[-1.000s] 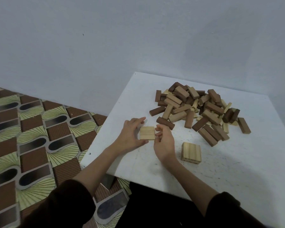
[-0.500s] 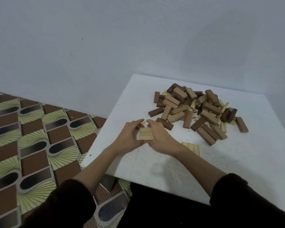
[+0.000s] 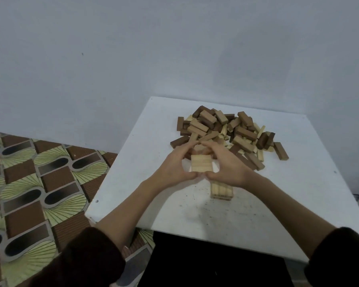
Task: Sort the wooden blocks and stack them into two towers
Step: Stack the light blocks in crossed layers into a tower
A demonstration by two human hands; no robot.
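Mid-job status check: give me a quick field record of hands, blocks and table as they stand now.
left hand: fingers curled round pale block layer
right hand: fingers curled round the same layer
pale stack: on table, near side of right hand, partly covered by it
mixed pile: dark and pale blocks, unsorted, far side
table: white, speckled

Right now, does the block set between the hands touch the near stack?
Cannot tell: head view, right hand covers the space between block set and near stack.

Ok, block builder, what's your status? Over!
Both hands curled round light block layer: left hand, right hand. Near right wrist, second light stack. Close behind fingers, mixed pile.
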